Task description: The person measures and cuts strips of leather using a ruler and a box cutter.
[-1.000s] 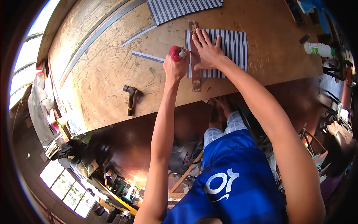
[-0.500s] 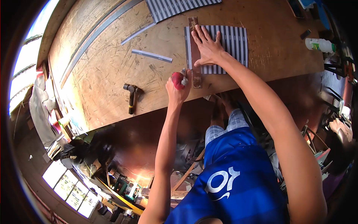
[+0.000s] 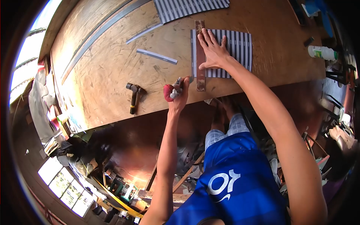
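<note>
My left hand (image 3: 180, 98) is closed round a knife (image 3: 171, 92) whose handle is wrapped in red and grey material. A short dark tip pokes out beside the near end of a rusty flat metal bar (image 3: 200, 80). My right hand (image 3: 216, 54) lies flat with fingers spread, its thumb and fingertips pressing on that bar. Beneath hand and bar is a grey-and-white striped sheet (image 3: 240, 52); a narrow part of it shows left of the bar.
Left of my hands are a hammer (image 3: 133, 98), a cut strip (image 3: 156, 56) and another strip (image 3: 144, 33). A second striped sheet (image 3: 191, 7) and a long metal strip (image 3: 97, 35) lie farther back. A white bottle (image 3: 322, 53) rests at the table's (image 3: 101, 82) right end.
My left hand has drawn the knife slightly toward me and left, away from the sheet's near edge. My right hand stays on the bar. The whole view has shifted a little.
</note>
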`<state>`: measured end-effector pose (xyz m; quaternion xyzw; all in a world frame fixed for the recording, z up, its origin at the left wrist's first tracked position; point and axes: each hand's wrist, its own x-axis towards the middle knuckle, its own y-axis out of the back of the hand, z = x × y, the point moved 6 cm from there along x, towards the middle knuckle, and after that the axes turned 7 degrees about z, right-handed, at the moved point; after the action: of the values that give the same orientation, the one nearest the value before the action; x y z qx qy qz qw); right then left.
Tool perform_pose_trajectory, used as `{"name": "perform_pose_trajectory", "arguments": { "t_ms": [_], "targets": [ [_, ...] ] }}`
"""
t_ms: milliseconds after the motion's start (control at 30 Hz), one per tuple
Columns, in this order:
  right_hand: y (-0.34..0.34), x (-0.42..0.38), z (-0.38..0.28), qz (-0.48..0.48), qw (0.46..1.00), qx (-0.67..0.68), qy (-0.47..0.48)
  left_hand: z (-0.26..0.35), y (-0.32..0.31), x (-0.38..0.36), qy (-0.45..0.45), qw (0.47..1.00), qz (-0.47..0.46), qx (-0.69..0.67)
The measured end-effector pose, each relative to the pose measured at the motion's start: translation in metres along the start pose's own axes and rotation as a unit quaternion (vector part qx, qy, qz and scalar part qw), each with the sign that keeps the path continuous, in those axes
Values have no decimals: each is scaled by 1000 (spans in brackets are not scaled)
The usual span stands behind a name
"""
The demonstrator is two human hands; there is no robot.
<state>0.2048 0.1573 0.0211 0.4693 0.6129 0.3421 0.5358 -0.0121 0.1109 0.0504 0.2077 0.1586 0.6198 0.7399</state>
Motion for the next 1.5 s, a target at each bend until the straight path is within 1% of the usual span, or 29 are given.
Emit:
{"name": "perform_pose_trajectory", "arguments": {
  "t_ms": [33,67,133,233,333,400,433,500,533,567,600,633,667,733,767,800,867,900,1000,1033,1067,1133,1200,1267,1300,1333,1400,1467,1500],
  "targets": [
    [1,-1,0,0,1000,2,-3,-5,-1,5,10,999,-21,27],
    [1,-1,1,-1,1000,4,-6,-6,0,13,12,999,-15,27],
    [-1,1,2,7,1000,7,-4,-11,-10,30,87,992,-76,-48],
    [-2,2,2,3,1000,-1,0,-23,-16,51,98,987,-73,-106],
    [-2,2,2,4,1000,2,2,-30,-9,55,117,973,-69,-187],
    [-2,1,2,3,1000,0,2,-20,7,51,76,982,-69,-156],
    [-2,1,2,2,1000,0,1,-16,16,48,77,982,-70,-156],
    [-2,1,1,6,1000,3,4,-3,25,38,60,988,-144,1],
    [-3,0,2,4,1000,2,4,24,27,32,-13,954,-184,236],
    [-3,0,2,6,1000,0,3,31,19,25,-93,919,-199,327],
    [-3,1,2,9,1000,-3,1,34,9,19,-172,870,-210,412],
    [-3,1,1,10,1000,-3,4,30,-1,13,-209,850,-219,431],
    [-4,1,2,7,1000,-2,3,25,-7,11,-208,850,-216,433],
    [-2,3,2,7,1000,-3,1,15,-23,9,-214,820,-245,471],
    [-2,2,2,5,1000,-2,0,10,-25,11,-212,822,-248,467],
    [-2,1,2,3,1000,-2,-1,4,-24,13,-212,823,-247,466],
    [-2,2,2,5,1000,0,0,-1,-14,21,-247,813,-178,497],
    [-2,1,2,8,1000,2,0,5,-7,29,-173,815,-214,510],
    [-3,1,2,6,1000,0,0,9,11,40,-149,824,-196,510],
    [-2,0,1,6,1000,0,0,10,12,37,-171,826,-177,507],
    [-1,0,1,4,1000,1,-1,7,11,31,-169,826,-175,508],
    [-1,0,1,5,1000,-1,3,7,4,16,-181,846,-184,466],
    [0,0,1,10,1000,0,1,4,4,4,-165,844,-197,470],
    [1,0,1,2,1000,-2,-2,-9,12,-2,-171,868,-109,453],
    [1,-1,1,5,1000,-1,0,-17,18,-1,-158,855,-99,484],
    [1,-1,1,8,1000,1,3,-26,24,1,-153,856,-95,484],
    [0,0,0,5,1000,3,9,-34,41,12,-189,829,-42,525],
    [0,1,0,-9,1000,7,-3,-41,55,25,-177,821,-47,541],
    [0,1,1,-16,1000,10,-7,-43,58,32,-197,830,-71,517]
  ]
}}
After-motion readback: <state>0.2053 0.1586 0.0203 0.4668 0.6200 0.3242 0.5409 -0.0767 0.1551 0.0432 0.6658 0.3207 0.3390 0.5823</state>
